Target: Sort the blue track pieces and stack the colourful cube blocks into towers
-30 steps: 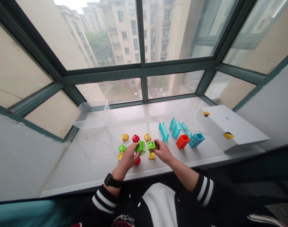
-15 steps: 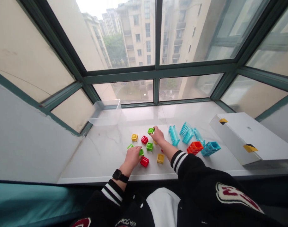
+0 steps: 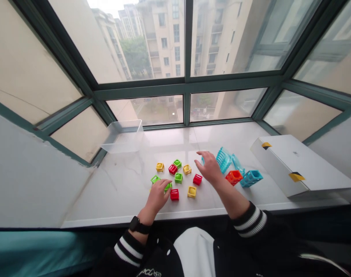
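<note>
- The left hand (image 3: 158, 196) lies low on the surface (image 3: 117, 196) with its fingertips over a green cube (image 3: 167, 187). I cannot tell whether it pinches the cube or only touches it.
- The right hand (image 3: 210, 168) hovers released, fingers spread and holding nothing. It is just right of a red cube (image 3: 197, 179) and just left of the blue curved pieces (image 3: 223, 158).
- The work in hand looks like arranging the small cubes. They lie loose and apart between the hands: yellow (image 3: 159, 167), red (image 3: 172, 169), green (image 3: 177, 163), yellow (image 3: 187, 169), green (image 3: 178, 177), red (image 3: 174, 194), yellow (image 3: 191, 191), and one more green (image 3: 155, 179) beside the left fingertips.
- By my judgement this is a pause between placements. A clean pick of any cube would call for a fingertip pinch from above, since the neighbours sit near.
- An orange cage block (image 3: 233, 177) and a blue cage block (image 3: 250, 178) lie touching, to the right of the right hand.
- The clear tub (image 3: 113, 146) at the back left shows nothing inside.
- The white box (image 3: 299, 165) at the right is closed, so its contents are hidden.
</note>
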A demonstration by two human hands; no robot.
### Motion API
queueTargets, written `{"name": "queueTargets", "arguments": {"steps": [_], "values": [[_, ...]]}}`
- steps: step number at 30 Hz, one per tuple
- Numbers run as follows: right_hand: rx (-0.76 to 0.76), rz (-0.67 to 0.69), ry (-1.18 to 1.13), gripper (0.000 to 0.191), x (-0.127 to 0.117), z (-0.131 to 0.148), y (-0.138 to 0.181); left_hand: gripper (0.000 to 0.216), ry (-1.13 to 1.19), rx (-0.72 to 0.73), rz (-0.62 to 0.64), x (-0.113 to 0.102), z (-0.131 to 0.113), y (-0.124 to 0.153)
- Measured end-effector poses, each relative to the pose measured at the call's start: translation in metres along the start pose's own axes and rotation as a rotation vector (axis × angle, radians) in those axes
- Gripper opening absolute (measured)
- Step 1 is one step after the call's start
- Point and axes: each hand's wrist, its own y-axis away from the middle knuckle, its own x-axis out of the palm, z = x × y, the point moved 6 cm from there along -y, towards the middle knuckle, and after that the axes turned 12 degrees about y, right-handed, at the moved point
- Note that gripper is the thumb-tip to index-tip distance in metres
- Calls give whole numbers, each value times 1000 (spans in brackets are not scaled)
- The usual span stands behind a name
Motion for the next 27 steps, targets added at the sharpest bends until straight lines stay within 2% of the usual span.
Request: {"name": "queueTargets", "arguments": {"steps": [2, 4, 7, 9, 12, 16, 17, 19, 22, 27], "values": [[43, -13, 145, 34, -43, -34, 29, 26, 67, 23, -48, 3, -11, 2], [143, 109, 325, 37, -65, -71, 55, 24, 123, 54, -79, 9, -25, 1], [230, 362, 469, 44, -68, -108, 85, 22, 202, 118, -72, 25, -50, -2], [262, 476, 471, 43, -65, -117, 95, 21, 252, 150, -29, 38, -68, -4], [252, 558, 321, 36, -69, -105, 102, 26, 308, 171, 40, 54, -92, -4], [42, 500, -125, 42, -79, -46, 101, 60, 312, 225, 97, 66, -116, 1], [11, 488, -241, 42, -78, -31, 101, 63, 302, 227, 103, 68, -117, 2], [4, 459, -413, 39, -69, -8, 102, 56, 268, 195, 104, 68, -111, 4], [89, 354, -517, 38, -44, 2, 101, 48, 175, 54, 76, 55, -81, 2], [254, 246, -467, 39, 9, -9, 93, 52, -92, -305, -30, 0, -8, -10]]}}
